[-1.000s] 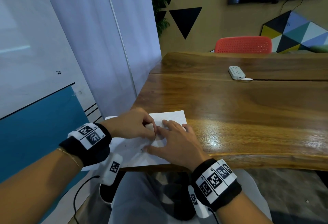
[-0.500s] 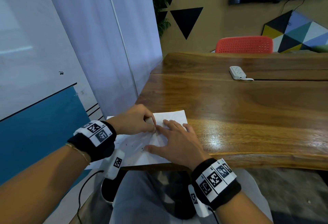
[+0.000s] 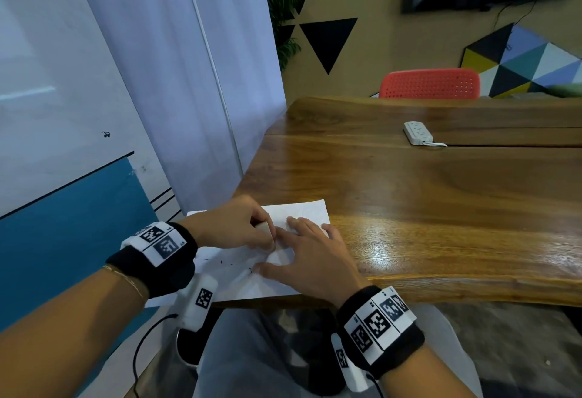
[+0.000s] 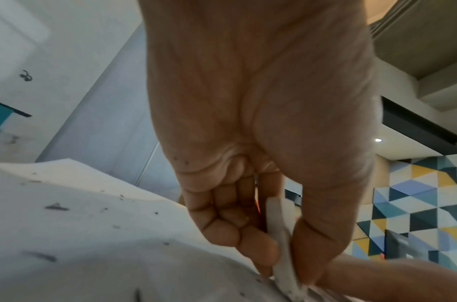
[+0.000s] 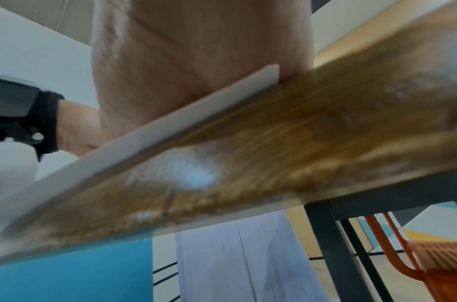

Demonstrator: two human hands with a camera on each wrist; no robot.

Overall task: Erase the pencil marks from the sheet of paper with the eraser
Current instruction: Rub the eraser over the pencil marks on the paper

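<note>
Glossy wooden table (image 3: pixel 441 208) bears the white paper sheet (image 3: pixel 226 274) near its edge, right hand (image 3: pixel 310 256) flat, pinning it, left hand (image 3: pixel 233 224) pinching the white block eraser (image 4: pixel 281 245) mid-rub; next, judged, firm short strokes without creasing.

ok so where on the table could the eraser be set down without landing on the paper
The wooden table is bare between the sheet of paper and the white power strip, and along the near edge right of the right hand. It is crowded at the near left corner, where the left hand grips the eraser on the sheet.
</note>
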